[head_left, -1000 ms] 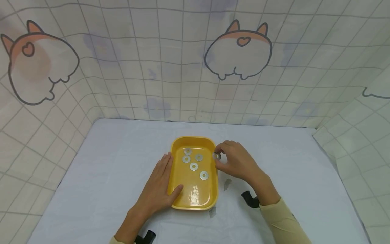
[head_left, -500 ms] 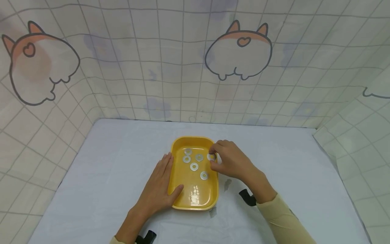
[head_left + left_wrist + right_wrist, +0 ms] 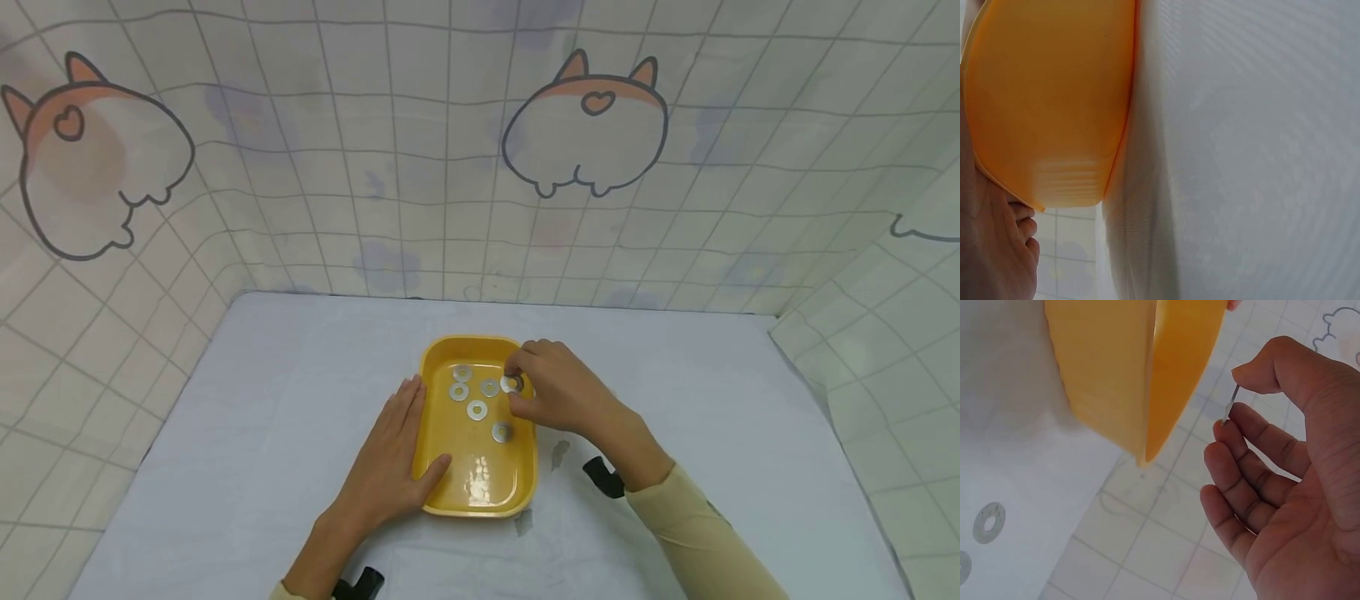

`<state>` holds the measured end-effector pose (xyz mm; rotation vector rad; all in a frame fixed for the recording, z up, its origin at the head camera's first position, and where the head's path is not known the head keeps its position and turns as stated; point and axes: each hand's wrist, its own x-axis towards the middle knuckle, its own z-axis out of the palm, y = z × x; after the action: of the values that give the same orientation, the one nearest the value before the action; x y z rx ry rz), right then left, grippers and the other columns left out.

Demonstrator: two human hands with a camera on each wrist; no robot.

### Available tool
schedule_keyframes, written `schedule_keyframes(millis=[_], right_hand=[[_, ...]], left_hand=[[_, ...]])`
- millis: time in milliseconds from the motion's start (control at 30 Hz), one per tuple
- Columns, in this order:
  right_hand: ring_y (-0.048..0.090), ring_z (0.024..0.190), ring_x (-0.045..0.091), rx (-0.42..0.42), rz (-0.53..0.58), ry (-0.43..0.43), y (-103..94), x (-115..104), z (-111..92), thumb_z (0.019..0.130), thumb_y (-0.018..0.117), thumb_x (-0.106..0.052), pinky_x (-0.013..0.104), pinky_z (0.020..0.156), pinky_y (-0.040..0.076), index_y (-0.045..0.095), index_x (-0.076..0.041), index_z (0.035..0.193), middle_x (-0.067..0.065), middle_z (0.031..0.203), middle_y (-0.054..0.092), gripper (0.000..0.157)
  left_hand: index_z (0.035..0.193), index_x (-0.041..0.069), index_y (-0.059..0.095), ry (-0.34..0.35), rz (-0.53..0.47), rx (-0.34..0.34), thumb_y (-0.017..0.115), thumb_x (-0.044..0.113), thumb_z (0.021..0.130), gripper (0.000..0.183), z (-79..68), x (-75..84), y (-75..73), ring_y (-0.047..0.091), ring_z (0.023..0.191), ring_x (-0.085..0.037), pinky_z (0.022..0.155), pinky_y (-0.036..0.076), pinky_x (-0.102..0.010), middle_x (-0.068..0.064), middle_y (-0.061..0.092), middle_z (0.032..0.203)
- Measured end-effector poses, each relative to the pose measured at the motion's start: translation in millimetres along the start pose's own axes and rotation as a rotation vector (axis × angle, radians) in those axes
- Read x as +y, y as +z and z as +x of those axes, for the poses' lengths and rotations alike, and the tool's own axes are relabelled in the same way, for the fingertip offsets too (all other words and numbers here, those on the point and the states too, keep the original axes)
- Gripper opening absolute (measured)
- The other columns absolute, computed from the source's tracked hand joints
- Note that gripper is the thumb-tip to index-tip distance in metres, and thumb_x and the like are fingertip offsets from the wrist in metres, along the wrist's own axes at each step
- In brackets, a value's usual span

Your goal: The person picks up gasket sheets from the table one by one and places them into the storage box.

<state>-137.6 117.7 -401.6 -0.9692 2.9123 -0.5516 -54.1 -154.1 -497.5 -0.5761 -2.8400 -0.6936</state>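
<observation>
My right hand (image 3: 570, 392) pinches a flat metal washer (image 3: 512, 383) between thumb and fingertips, held above the right side of a yellow tray (image 3: 480, 492). In the right wrist view that washer (image 3: 1231, 403) stands edge-on, the lower fingers loosely bent below it. Several similar silver washers, such as one washer (image 3: 477, 410), lie inside the tray toward its far half. My left hand (image 3: 390, 458) rests along the tray's left rim with its fingers extended and the thumb over the edge. From the left wrist the tray's outer wall (image 3: 1054, 94) shows beside the fingers.
Two more washers, one a grey ring (image 3: 989, 522), lie on the white cloth (image 3: 300, 375) in the right wrist view; the head view does not show them. Grey patches (image 3: 560, 454) mark the cloth right of the tray. A tile-patterned curtain (image 3: 360, 183) stands behind.
From the tray's right rim, my right hand has moved left with the pinched washer, now over the tray's inside. My left hand and the washers in the tray have stayed in place.
</observation>
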Motion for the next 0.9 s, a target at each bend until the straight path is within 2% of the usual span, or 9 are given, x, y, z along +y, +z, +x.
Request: schedule_keyframes(millis=[167,333,500,633,833,900], right_hand=[[0.056,0.087,0.018,0.004,-0.021,-0.016,-0.2,-1.1,1.8,0.089,0.077,-0.022,0.035,0.086,0.054,0.076,-0.010,0.106,0.002,0.097,0.070,0.021],[0.064,0.098,0.023,-0.020,-0.049,0.005,-0.3,-1.9,0.8,0.092,0.076,-0.026,0.043,0.099,0.056,0.075,-0.008,0.115,0.006,0.108,0.073,0.029],[0.067,0.107,0.026,-0.015,-0.085,0.035,-1.3,-1.6,-2.5,0.093,0.079,-0.030,0.047,0.104,0.055,0.074,-0.007,0.123,0.009,0.119,0.074,0.038],[0.067,0.105,0.026,0.011,-0.080,0.048,-3.1,-0.3,-4.8,0.093,0.079,-0.028,0.047,0.103,0.056,0.075,-0.008,0.123,0.008,0.118,0.075,0.036],[0.069,0.111,0.027,0.035,-0.077,0.069,-5.2,5.9,-9.2,0.094,0.079,-0.027,0.049,0.106,0.056,0.075,-0.008,0.123,0.008,0.121,0.074,0.036],[0.069,0.111,0.028,0.043,-0.071,0.076,-4.8,9.5,-11.7,0.094,0.079,-0.026,0.050,0.105,0.056,0.075,-0.007,0.123,0.008,0.120,0.074,0.035]], left_hand=[[0.167,-0.003,0.021,0.020,0.009,0.027,0.066,0.046,0.096,0.097,0.2,-2.1,1.5,0.025,0.165,-0.034,0.139,0.008,-0.034,-0.016,0.022,0.177],[0.167,-0.003,0.021,0.030,0.014,0.033,0.066,0.045,0.096,0.097,0.3,-2.3,2.1,0.025,0.164,-0.035,0.137,-0.002,-0.023,-0.017,0.023,0.177],[0.168,-0.001,0.019,0.013,0.010,0.008,0.064,0.047,0.097,0.097,0.6,-0.9,0.9,0.021,0.166,-0.032,0.138,-0.001,-0.026,-0.015,0.020,0.178],[0.168,-0.001,0.018,0.008,0.012,0.002,0.064,0.047,0.097,0.098,0.5,-0.4,0.1,0.021,0.166,-0.032,0.139,0.005,-0.032,-0.015,0.020,0.178],[0.167,-0.002,0.019,0.005,0.007,0.003,0.064,0.046,0.096,0.097,-0.2,0.4,-0.4,0.022,0.166,-0.033,0.139,0.002,-0.029,-0.016,0.020,0.178],[0.167,-0.002,0.020,0.005,0.003,0.004,0.064,0.046,0.096,0.097,-0.3,0.8,-0.2,0.022,0.165,-0.034,0.139,0.005,-0.031,-0.016,0.021,0.178]])
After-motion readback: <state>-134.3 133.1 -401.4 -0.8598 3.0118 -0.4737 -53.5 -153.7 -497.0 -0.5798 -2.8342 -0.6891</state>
